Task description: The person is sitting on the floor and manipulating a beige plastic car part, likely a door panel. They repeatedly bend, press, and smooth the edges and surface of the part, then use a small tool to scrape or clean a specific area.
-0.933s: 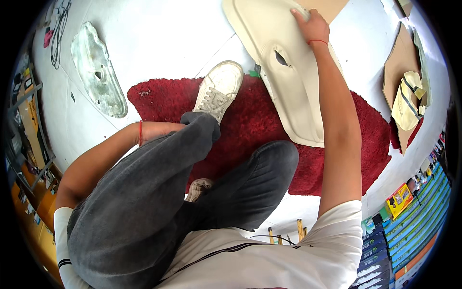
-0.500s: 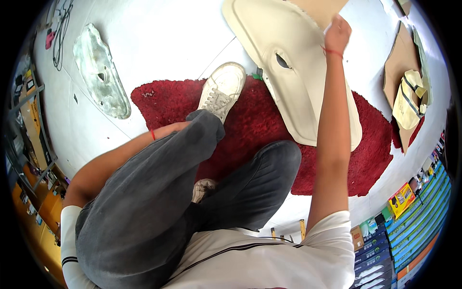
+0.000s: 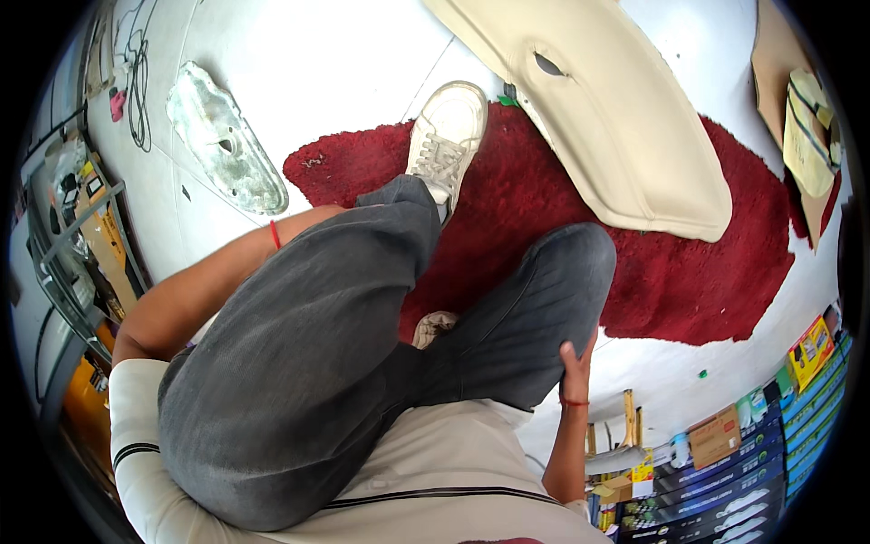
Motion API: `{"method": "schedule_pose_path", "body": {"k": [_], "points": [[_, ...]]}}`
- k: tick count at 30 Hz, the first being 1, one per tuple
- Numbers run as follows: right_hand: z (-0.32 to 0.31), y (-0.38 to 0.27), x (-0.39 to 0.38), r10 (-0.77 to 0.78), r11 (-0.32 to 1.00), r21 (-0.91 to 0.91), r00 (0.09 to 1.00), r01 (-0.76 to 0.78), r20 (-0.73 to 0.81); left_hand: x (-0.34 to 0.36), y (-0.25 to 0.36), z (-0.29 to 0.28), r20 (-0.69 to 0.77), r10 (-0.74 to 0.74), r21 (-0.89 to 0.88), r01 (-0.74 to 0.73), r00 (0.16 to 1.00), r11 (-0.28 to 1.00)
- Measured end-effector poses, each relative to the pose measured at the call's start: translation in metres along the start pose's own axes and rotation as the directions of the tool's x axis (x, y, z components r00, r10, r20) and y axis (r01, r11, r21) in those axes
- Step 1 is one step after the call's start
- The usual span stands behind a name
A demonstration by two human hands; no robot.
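Note:
My right hand (image 3: 577,364) rests against the outer side of my bent right knee. Its thumb stands apart from the fingers, which partly go out of sight past the trouser leg, and I see nothing held. The left forearm (image 3: 237,243), with a red string at the wrist, passes behind my raised left leg, which hides that hand. Ahead lies a large beige panel (image 3: 634,118) with a smooth covering, a rolled edge and an oval hole. Its near end lies on a red shaggy mat (image 3: 675,286), apart from both hands.
A whitish, worn panel (image 3: 222,140) with a similar hole lies at the left on the pale floor. Cardboard and a yellow bag (image 3: 809,136) are at the far right. Stacked boxes (image 3: 707,499) stand lower right; a metal rack (image 3: 77,227) lines the left. My shoe (image 3: 449,131) stands on the mat.
My right hand has come back from the panel's far edge to my right knee. The view has shifted, and the beige panel appears farther right. The left hand stays hidden behind the leg.

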State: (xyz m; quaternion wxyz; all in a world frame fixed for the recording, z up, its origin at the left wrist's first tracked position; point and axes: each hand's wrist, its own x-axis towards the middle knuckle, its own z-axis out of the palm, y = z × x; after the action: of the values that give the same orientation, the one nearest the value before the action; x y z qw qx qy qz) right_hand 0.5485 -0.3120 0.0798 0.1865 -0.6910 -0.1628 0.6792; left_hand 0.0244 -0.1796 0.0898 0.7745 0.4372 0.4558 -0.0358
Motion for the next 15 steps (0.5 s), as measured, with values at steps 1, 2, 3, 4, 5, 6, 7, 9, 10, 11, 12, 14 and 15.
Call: {"method": "schedule_pose_path", "body": {"k": [1, 2, 3, 4, 5, 6, 7, 9, 10, 11, 12, 14, 15], "points": [[-0.007, 0.01, -0.017, 0.032, 0.999, -0.022, 0.997, -0.03, 0.065, -0.005, 0.007, -0.002, -0.024, -0.056, 0.028, 0.056, 0.998, 0.998], [-0.015, 0.027, -0.037, 0.155, 0.988, -0.004, 0.986, -0.155, 0.063, -0.003, 0.024, -0.01, -0.031, -0.22, -0.009, 0.22, 0.975, 0.976], [-0.016, 0.041, -0.055, 0.129, 0.99, -0.068, 0.987, -0.123, 0.092, 0.001, 0.039, -0.018, -0.035, -0.373, -0.045, 0.372, 0.927, 0.927], [-0.016, 0.055, -0.068, 0.108, 0.987, -0.133, 0.987, -0.091, 0.121, 0.004, 0.055, -0.025, -0.031, -0.516, -0.081, 0.513, 0.856, 0.855], [-0.011, 0.056, -0.071, 0.098, 0.989, -0.117, 0.992, -0.088, 0.084, 0.0, 0.065, -0.025, -0.114, -0.435, -0.021, 0.435, 0.893, 0.9], [-0.003, 0.055, -0.072, 0.09, 0.992, -0.096, 0.995, -0.086, 0.036, -0.002, 0.074, -0.026, -0.182, -0.34, 0.054, 0.354, 0.923, 0.934], [0.003, 0.053, -0.073, 0.083, 0.994, -0.076, 0.996, -0.084, -0.013, -0.003, 0.087, -0.029, -0.239, -0.236, 0.133, 0.273, 0.942, 0.953], [0.014, 0.043, -0.064, 0.054, 0.993, -0.098, 0.989, -0.068, -0.137, -0.002, 0.128, -0.058, -0.334, -0.228, -0.08, 0.213, 0.915, 0.974], [0.018, 0.042, -0.065, 0.052, 0.992, -0.104, 0.979, -0.074, -0.199, 0.005, 0.148, -0.075, -0.151, 0.086, -0.369, -0.137, 0.985, 0.919], [0.015, 0.042, -0.065, 0.035, 0.982, -0.169, 0.967, -0.079, -0.252, 0.023, 0.159, -0.067, -0.352, 0.074, -0.32, -0.194, 0.933, 0.927], [0.025, 0.012, -0.066, -0.018, 0.938, -0.337, 0.96, -0.08, -0.279, 0.037, 0.161, -0.07, -0.339, 0.058, -0.497, -0.231, 0.939, 0.837], [0.023, -0.013, -0.06, -0.13, 0.968, -0.248, 0.932, 0.045, -0.338, 0.058, 0.143, -0.075, -0.293, -0.012, -0.633, -0.185, 0.956, 0.752], [0.021, -0.027, -0.053, -0.317, 0.913, -0.377, 0.856, 0.159, -0.409, 0.067, 0.131, -0.077, -0.26, 0.006, -0.647, -0.179, 0.966, 0.741]]}}
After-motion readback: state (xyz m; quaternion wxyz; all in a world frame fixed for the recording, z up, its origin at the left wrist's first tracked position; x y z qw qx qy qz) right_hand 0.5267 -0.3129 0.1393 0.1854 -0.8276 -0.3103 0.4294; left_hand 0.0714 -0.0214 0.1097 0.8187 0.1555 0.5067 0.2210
